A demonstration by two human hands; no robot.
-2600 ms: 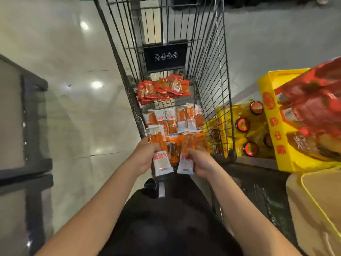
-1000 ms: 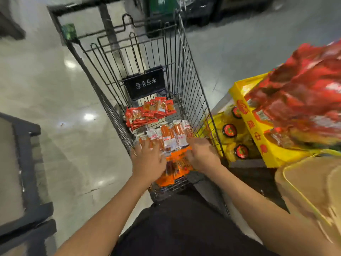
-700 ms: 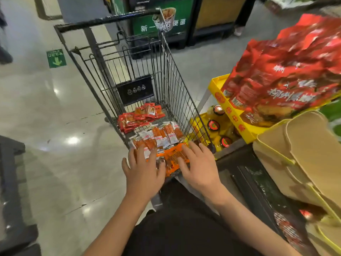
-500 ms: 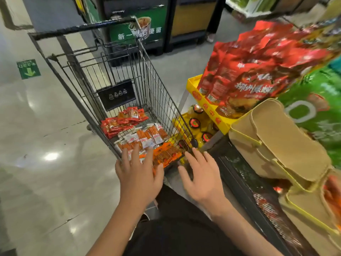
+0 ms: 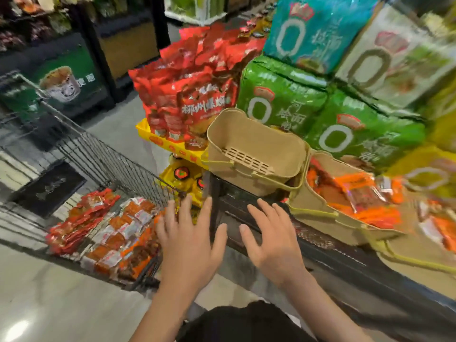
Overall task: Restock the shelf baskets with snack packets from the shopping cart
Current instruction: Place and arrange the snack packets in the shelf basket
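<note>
The snack packets lie in rows on the floor of the wire shopping cart, orange-and-white ones nearest the person and a red heap on their far side. The left hand hovers palm down at the cart's near right corner, its fingers straight and spread, holding nothing; the nearest packets lie just to the left of and below those fingers, apart from them. The right hand hangs to the right of the cart, over the dark edge of the shelf, palm down too, fingers apart and relaxed, empty. Both forearms reach forward from the bottom of the view, roughly side by side.

Right of the cart, on the shelf, stands a tan basket tipped toward the person, with only its slotted wall showing inside. Just beside it, further from the cart, a second tan basket holds orange packets. Behind the baskets, red bags stand in a yellow tray, with big green packs and a teal pack stacked to the right of them. Yellow packets with round red labels sit below the tray, against the cart's right side. The cart's wire side stands between the left hand and the packets' far rows. The picture is motion-blurred, most of all at its edges.
</note>
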